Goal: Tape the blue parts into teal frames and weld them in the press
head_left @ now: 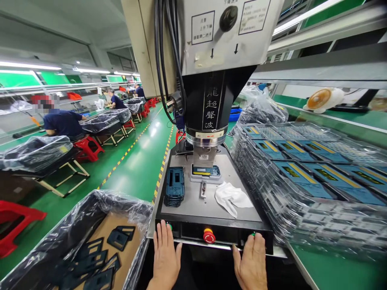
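Note:
My left hand [165, 255] lies flat against the machine's front panel, its fingers covering most of a green button [169, 226] at the left end. At the right end, my right hand [251, 259] rests with outstretched fingers over another green button [253, 234]. Neither hand holds anything. Between them sits a red emergency stop button [209, 236]. Above, the press horn [204, 158] is down at a dark blue plastic housing [208, 171] lying in a light fixture [193, 178]. A stack of blue housings [174, 187] stands left of the fixture, and a white cloth [231, 197] lies to its right.
Stacked clear trays [256, 193] with blue housings crowd the right side. A plastic-lined bin [99, 201] at lower left holds loose dark frames [95, 259]. Black cables [165, 56] hang beside the press head. Several people, including one seated person [65, 123], work at left.

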The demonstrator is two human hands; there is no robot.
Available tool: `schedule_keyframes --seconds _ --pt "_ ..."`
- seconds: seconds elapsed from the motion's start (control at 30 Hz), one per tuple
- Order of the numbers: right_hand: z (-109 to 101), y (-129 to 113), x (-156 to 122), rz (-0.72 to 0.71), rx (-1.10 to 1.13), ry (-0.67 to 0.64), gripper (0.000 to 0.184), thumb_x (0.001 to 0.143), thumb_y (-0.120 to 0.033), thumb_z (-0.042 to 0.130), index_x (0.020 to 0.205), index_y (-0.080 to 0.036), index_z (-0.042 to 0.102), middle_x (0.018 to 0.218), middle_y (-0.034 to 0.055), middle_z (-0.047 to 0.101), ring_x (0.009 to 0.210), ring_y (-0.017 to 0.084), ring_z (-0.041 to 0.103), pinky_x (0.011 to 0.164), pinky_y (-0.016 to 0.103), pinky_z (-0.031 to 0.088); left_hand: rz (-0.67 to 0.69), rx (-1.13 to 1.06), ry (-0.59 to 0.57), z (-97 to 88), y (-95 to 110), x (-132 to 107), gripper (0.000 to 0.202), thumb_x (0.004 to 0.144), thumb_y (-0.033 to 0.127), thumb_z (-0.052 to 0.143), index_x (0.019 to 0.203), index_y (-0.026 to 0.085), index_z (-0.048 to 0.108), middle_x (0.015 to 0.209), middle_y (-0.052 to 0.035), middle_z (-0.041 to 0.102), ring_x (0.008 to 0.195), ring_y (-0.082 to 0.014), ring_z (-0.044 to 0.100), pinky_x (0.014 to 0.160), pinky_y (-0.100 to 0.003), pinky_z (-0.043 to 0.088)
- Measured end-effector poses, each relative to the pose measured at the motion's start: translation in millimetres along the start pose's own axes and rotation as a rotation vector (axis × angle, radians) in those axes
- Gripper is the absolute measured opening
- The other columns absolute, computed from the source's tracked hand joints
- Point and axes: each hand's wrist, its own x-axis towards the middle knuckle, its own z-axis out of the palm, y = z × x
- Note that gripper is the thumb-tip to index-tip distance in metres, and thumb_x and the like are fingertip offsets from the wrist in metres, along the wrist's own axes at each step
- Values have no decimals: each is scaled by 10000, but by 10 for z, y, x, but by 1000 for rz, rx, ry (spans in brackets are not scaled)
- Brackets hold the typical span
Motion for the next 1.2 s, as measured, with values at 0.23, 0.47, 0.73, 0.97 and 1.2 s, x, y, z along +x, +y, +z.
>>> schedule_keyframes --seconds 0.23,0.47,0.73,0.97,1.2 --pt "16 52 -16 -26 -16 6 746 940 -363 391 1510 -81 1 1559 227 43 1387 469 170 1015 679 345 -3 -10 -4 -41 21 -4 765 916 282 424 1500 187 -61 1578 -157 55 1438 -339 92 1124 -553 269" --pt "-138 63 -28 84 75 -55 689 948 -436 351 1519 -153 89 1549 190 179 1366 424 282 1033 643 343 -219 -236 150 -174 -270 -11 555 933 302 347 1441 124 214 1528 -168 172 1432 -263 169 1170 -431 226" --pt "-331 23 25 122 251 -11 556 924 -450 441 1383 -138 405 1371 205 459 1245 372 458 1004 586 389 -718 -315 -492 -111 -1083 111 708 870 635 248 1248 109 533 1226 -195 604 1200 -353 522 1020 -483 386" --pt "-423 -220 390 80 426 33 349 900 -303 529 1223 -169 535 1264 161 542 1171 311 513 985 564 411 -703 -410 -639 -48 -1238 80 731 852 683 218 1247 170 556 1309 -136 576 1268 -316 474 1060 -437 345" --pt "-423 -275 1148 -92 471 10 301 879 -203 545 1179 -193 561 1215 130 567 1138 254 541 972 482 457 -735 -417 -692 -18 -1256 51 825 823 732 162 1315 161 499 1340 -160 542 1303 -361 419 1069 -498 318"
